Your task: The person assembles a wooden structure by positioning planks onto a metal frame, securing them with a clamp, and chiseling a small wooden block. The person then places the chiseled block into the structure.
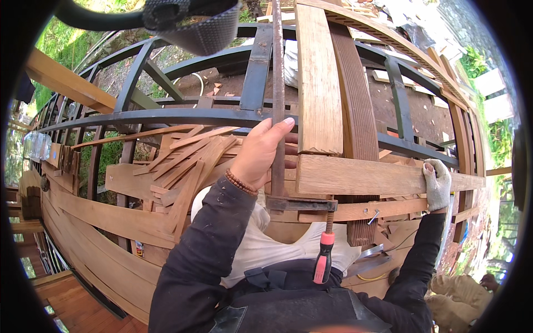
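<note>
Left hand point(261, 155), bare, is wrapped closed around the steel bar of an F-clamp point(277, 111), gripping it just above the sliding jaw. Bead bracelet point(241, 182) on that wrist. The bar runs near-vertical up past the dark metal frame point(166, 117); its red screw handle point(323, 258) hangs below, free of either hand.

Right hand point(437, 183), in a grey work glove, sits well apart to the right, fingers curled over the end of a horizontal wooden plank point(361, 176), pressing on it. Can't tell whether the thumb wraps behind.

That plank sits just right of the clamp bar. An upright light board point(318, 77) butts down onto its top edge, with a darker grooved slat point(355, 94) just beside it, running behind the plank.

Around:
- pile of loose timber offcuts point(183, 161) stacked left of the left hand, resting against the frame
- long curved planking point(100, 222) sweeping lower left
- a screw point(373, 217) sticking out of the lower batten under the plank
- white bag point(261, 244) under the forearm, partly hidden by the dark sleeves
- dirt and leaves visible through the frame.
</note>
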{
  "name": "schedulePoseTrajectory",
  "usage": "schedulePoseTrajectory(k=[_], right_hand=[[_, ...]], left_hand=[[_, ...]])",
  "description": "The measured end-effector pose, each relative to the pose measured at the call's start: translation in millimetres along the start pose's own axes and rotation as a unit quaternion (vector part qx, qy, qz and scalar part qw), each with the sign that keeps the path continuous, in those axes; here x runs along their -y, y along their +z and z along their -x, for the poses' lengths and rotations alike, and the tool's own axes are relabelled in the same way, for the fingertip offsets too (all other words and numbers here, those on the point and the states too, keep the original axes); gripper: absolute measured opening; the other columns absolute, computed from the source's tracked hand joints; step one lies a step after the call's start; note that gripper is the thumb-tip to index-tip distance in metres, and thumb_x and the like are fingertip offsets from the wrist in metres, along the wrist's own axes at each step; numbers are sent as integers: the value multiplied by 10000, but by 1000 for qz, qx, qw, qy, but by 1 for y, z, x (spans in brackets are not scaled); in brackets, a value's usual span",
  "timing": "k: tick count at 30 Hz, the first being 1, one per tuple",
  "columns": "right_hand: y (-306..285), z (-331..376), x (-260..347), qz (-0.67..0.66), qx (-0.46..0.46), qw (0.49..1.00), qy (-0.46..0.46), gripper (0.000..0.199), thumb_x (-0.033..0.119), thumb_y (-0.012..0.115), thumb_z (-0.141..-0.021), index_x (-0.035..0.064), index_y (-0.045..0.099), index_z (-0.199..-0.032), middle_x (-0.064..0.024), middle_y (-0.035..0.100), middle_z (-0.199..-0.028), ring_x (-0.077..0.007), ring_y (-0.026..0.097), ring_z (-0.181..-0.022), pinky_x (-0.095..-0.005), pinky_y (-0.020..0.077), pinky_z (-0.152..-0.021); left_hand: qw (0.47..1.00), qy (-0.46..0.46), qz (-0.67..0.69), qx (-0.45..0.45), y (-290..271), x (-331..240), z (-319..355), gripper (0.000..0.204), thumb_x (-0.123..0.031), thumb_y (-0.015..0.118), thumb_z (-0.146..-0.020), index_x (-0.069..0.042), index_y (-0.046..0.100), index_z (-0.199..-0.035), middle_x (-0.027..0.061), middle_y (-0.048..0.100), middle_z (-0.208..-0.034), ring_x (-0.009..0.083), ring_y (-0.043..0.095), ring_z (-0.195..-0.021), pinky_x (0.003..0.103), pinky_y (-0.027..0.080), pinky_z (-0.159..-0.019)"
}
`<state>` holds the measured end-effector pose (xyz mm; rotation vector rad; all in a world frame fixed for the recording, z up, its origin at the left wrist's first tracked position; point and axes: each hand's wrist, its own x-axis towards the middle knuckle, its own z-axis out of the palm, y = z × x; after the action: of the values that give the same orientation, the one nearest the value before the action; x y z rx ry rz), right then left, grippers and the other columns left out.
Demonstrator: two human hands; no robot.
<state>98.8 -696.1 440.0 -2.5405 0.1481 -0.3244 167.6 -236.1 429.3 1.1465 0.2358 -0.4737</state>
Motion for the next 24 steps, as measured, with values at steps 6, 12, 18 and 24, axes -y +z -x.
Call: schedulePoseTrajectory(k=[6,12,18,24], right_hand=[[3,6,-9,-44,-33,998,27,174,157,701,-974,-16,697,-994,-62,658,-890,-142,603,-853,-310,500,-819],[6,6,-13,-55,-72,996,-24,189,159,716,-958,-27,691,-976,-84,660,-886,-191,633,-850,-324,505,-811],[8,15,-24,-80,-140,987,-15,216,169,769,-929,-14,717,-1031,-99,736,-954,-200,689,-911,-402,395,-1178],[6,30,-26,15,-207,973,-97,247,154,766,-902,12,735,-1102,-127,759,-1121,-271,706,-1124,-448,412,-1178]], left_hand=[[999,25,-12,-42,-2,3,-11,380,-390,596,-1054,-56,611,-1234,108,704,-1108,217,711,-952,367,590,-766],[995,47,-25,-81,-6,-2,-18,371,-394,556,-1073,-69,605,-1246,118,697,-1169,236,701,-1042,380,578,-853],[997,60,21,-40,-28,14,-43,392,-380,543,-1077,-41,566,-1273,142,693,-1188,236,723,-995,356,593,-811],[998,36,46,-23,-17,11,-40,417,-387,521,-1090,-10,589,-1256,122,716,-1072,192,706,-871,317,569,-732]])
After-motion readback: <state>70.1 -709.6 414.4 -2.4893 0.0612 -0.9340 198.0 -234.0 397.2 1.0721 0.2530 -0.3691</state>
